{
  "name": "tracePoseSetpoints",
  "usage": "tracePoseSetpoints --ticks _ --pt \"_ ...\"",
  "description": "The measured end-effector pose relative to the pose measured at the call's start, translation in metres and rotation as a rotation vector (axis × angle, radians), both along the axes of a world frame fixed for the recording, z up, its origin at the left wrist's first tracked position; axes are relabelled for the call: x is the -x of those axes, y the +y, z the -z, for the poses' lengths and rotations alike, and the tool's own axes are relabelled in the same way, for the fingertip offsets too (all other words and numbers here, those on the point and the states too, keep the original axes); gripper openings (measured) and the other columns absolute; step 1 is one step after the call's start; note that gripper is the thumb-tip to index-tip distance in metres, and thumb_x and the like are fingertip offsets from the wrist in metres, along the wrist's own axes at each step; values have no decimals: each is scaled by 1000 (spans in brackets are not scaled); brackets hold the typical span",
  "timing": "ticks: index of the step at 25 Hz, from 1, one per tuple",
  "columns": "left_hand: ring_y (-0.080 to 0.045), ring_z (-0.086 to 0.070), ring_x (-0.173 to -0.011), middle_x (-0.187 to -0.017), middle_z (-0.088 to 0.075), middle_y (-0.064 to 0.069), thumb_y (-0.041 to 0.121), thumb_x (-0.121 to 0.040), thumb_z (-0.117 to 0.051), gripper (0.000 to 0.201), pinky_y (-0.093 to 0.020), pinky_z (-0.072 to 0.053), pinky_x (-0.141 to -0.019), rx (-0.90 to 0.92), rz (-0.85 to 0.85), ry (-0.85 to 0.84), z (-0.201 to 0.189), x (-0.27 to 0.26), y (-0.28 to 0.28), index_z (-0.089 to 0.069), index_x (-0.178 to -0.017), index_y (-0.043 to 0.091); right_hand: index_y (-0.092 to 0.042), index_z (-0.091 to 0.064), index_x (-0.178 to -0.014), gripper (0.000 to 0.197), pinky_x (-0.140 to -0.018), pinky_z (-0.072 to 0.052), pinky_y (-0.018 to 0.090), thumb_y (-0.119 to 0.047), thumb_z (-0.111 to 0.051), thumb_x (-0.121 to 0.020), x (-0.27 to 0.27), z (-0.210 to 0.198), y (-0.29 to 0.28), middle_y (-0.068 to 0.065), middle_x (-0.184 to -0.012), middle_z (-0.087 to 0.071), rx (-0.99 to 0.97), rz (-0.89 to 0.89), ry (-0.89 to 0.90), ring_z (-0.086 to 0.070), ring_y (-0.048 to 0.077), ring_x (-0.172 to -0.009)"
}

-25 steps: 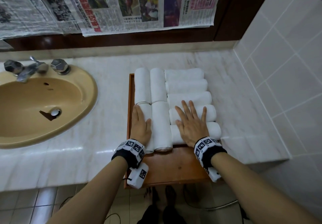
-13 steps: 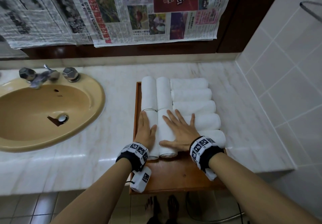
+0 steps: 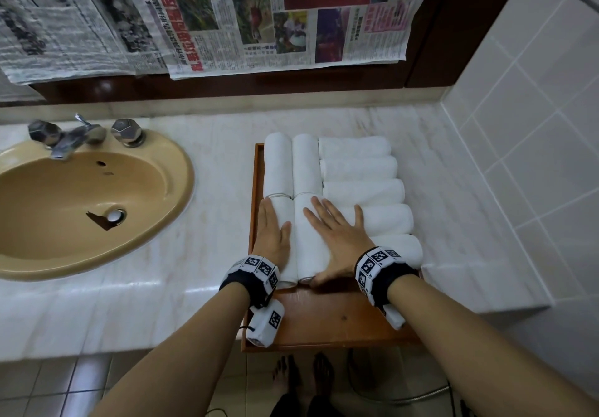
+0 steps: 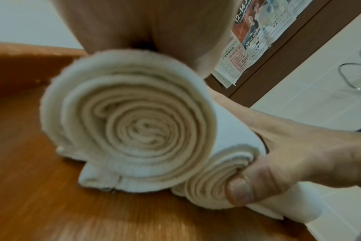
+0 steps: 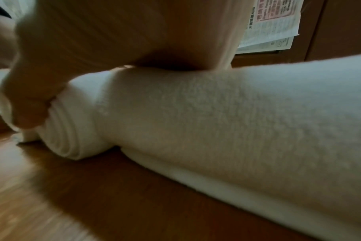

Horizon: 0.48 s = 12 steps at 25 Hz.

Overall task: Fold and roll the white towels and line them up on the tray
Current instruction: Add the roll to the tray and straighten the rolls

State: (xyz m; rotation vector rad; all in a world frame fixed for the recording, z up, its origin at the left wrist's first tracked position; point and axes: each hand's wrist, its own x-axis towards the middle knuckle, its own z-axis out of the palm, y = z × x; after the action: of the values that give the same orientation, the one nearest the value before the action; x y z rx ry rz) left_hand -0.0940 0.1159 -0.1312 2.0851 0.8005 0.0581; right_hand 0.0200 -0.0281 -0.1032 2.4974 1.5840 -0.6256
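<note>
A wooden tray [image 3: 324, 316] on the counter holds several rolled white towels. Two columns lie lengthwise at its left, and several crosswise rolls [image 3: 359, 167] fill its right. My left hand [image 3: 272, 232] rests flat on the near-left roll [image 3: 287, 211], whose spiral end [image 4: 134, 130] fills the left wrist view. My right hand [image 3: 334, 235] lies with spread, straight fingers across the second near roll [image 3: 308, 245] and the crosswise rolls beside it. Its thumb [image 4: 243, 190] presses that roll's near end [image 5: 68, 133].
A tan sink [image 3: 81, 202] with a chrome tap [image 3: 68, 138] lies to the left on the marble counter [image 3: 210, 157]. Newspapers [image 3: 227, 21] hang on the back wall, and a tiled wall [image 3: 534, 125] stands at the right. The tray's near end overhangs the counter edge.
My right hand has slid left from the crosswise rolls onto the second lengthwise roll, its thumb coming against that roll's end. The left hand stays on its roll.
</note>
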Motion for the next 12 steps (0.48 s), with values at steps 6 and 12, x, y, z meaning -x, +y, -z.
tracePoseSetpoints --ticks 6,12 --pt "-21 4 -149 -161 14 -4 33 -102 -42 75 -35 0 -120 2 -97 84 -13 15 12 7 -154 12 -31 20 -150 119 -108 15 68 -90 -39 -66 0 -15 -20 -13 -152 37 -102 145 91 33 9 -140" --pt "-29 -28 -143 -159 -22 -8 46 -100 -40 73 -38 -23 -117 264 -298 145 -14 32 8 -5 -156 16 -22 9 -154 81 -111 9 66 -64 9 -85 -6 9 -58 -4 -159 23 -120 463 -90 24 18 -145"
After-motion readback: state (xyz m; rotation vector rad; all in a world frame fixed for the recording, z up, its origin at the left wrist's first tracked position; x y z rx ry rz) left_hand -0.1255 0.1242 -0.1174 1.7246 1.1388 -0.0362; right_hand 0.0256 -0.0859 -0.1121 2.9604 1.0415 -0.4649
